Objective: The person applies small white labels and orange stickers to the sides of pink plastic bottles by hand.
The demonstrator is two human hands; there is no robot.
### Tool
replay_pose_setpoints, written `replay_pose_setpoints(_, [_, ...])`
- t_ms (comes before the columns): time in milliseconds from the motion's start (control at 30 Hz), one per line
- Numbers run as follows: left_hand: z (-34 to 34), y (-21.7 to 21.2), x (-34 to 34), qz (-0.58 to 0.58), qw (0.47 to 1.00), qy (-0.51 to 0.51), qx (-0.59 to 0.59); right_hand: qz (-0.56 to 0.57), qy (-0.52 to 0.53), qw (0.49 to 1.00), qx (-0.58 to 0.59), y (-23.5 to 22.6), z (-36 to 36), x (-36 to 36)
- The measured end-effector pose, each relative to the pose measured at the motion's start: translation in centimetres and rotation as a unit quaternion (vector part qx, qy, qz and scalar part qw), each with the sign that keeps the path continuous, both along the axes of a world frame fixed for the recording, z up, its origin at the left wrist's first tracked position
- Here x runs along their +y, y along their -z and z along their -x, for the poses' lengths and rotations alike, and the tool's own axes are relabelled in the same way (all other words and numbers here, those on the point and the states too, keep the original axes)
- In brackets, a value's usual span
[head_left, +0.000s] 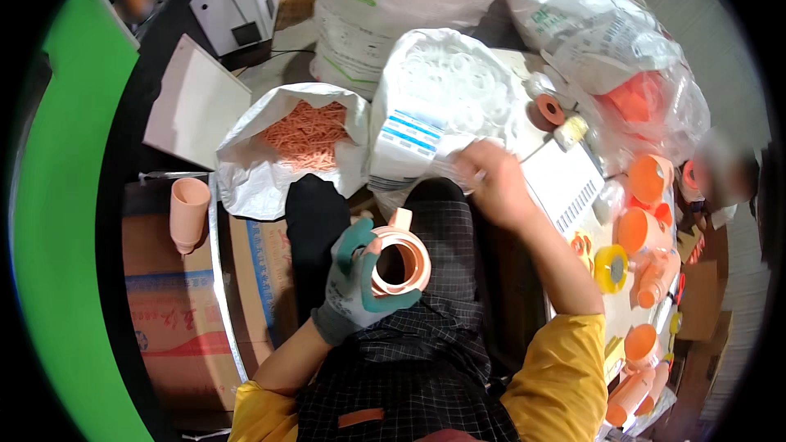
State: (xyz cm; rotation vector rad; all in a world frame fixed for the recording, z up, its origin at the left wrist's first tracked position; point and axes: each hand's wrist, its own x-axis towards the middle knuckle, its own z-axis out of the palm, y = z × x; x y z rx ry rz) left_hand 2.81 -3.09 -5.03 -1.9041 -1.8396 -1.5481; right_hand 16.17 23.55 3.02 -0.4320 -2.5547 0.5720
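My left hand, in a grey and green glove, is closed round a peach-coloured plastic pipe fitting above my lap. The fitting's round opening faces up, and a short tab sticks out at its far side. My bare right hand is at the near right edge of a white sack full of clear plastic rings. Motion smears its fingers, so I cannot tell whether they hold anything. A label with blue stripes is on the sack's front, just left of that hand.
Left of the ring sack stands an open white bag of thin orange strips. A peach fitting rests on cardboard boxes at the left. On the right-hand table are more peach fittings, yellow tape and a paper sheet.
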Motion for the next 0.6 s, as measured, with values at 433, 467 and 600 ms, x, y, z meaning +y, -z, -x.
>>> replay_pose_setpoints(433, [2.3, -2.2, 0.2, 0.139, 0.977, 0.010, 0.160, -0.063, -0.179, 0.982, -0.004, 2.7, -2.5, -11.7])
replay_pose_setpoints(467, [2.3, -2.6, 0.3, 0.142, 0.975, 0.015, 0.170, -0.046, -0.177, 0.982, -0.038, 2.7, -2.5, -11.8])
replay_pose_setpoints(600, [2.3, -4.0, -0.4, 0.166, 0.957, -0.043, 0.233, -0.050, -0.182, 0.982, -0.024, 2.9, -1.3, -11.9])
